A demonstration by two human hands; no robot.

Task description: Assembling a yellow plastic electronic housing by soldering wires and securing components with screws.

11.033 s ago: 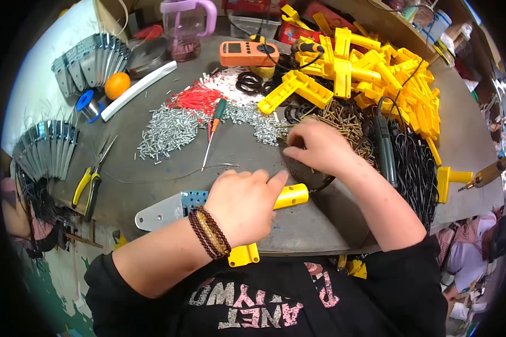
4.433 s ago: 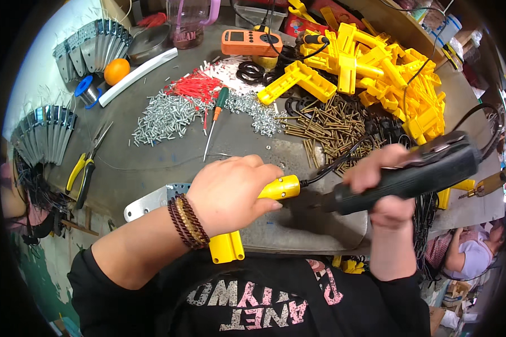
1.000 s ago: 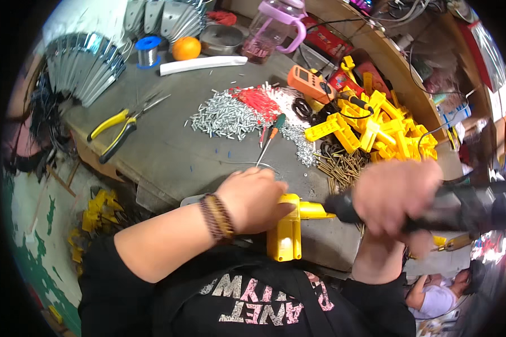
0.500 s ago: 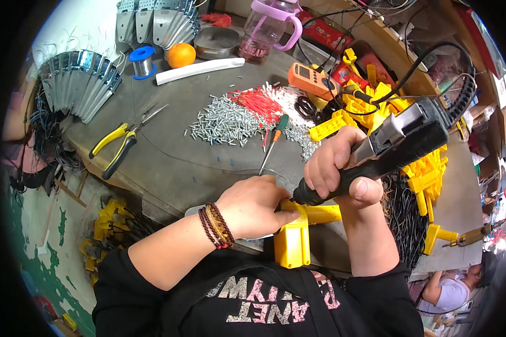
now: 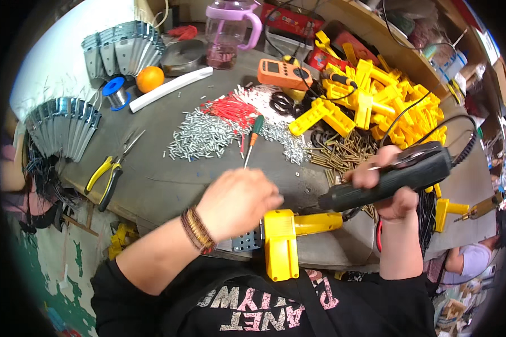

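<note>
My right hand (image 5: 391, 182) grips a black electric screwdriver (image 5: 399, 175), its nose pointing left, above and apart from the yellow plastic housing. That yellow housing (image 5: 282, 247) lies at the table's front edge, its handle-like arm (image 5: 319, 223) reaching right. Beside it on the left, a perforated metal plate (image 5: 245, 241) shows partly under my left wrist. My left hand (image 5: 239, 196) hovers above the plate, up and left of the housing, with fingers curled together; anything inside them is hidden. Just beyond it lies a green-and-orange-handled screwdriver (image 5: 254, 135), its tip hidden behind the hand.
Piles of silver screws (image 5: 199, 137), red sleeves (image 5: 230, 110) and brass-coloured screws (image 5: 346, 154) lie mid-table. Yellow plastic parts (image 5: 388, 104) heap at right. Pliers (image 5: 109, 174), a solder spool (image 5: 116, 92), an orange (image 5: 150, 79), a multimeter (image 5: 284, 74) and a jug (image 5: 227, 39) stand around.
The electric screwdriver in my right hand has moved right, off the yellow housing. My left hand has let go of the housing and lifted up and left. The view has shifted.
</note>
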